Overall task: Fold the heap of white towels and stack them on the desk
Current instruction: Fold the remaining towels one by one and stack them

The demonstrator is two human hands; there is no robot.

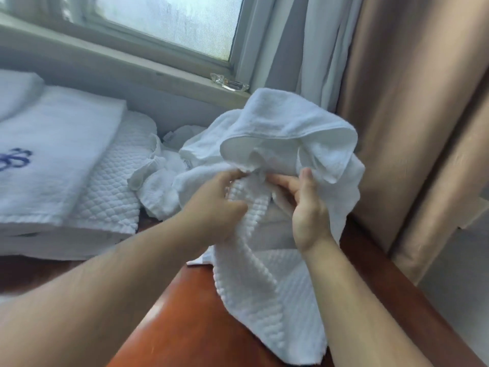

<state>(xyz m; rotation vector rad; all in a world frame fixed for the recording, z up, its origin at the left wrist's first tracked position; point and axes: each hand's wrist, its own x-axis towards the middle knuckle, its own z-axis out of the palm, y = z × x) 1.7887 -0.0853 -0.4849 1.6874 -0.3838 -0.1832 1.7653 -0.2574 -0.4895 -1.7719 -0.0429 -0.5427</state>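
A heap of crumpled white towels (288, 133) lies on the reddish-brown desk (190, 313) below the window. My left hand (214, 205) grips a waffle-textured white towel (254, 282) near its top, and the cloth hangs down over the desk's front. My right hand (304, 205) holds the same bundle from the right, thumb up and fingers tucked into the folds. A stack of folded white towels (60, 160) sits at the left, its top one bearing a blue embroidered mark. A folded quilted towel (113, 186) lies beside that stack.
A window sill (164, 75) runs behind the desk, with a clear glass object (229, 82) on it. Grey and beige curtains (397, 102) hang at the right, close to the heap. The floor shows at the lower right.
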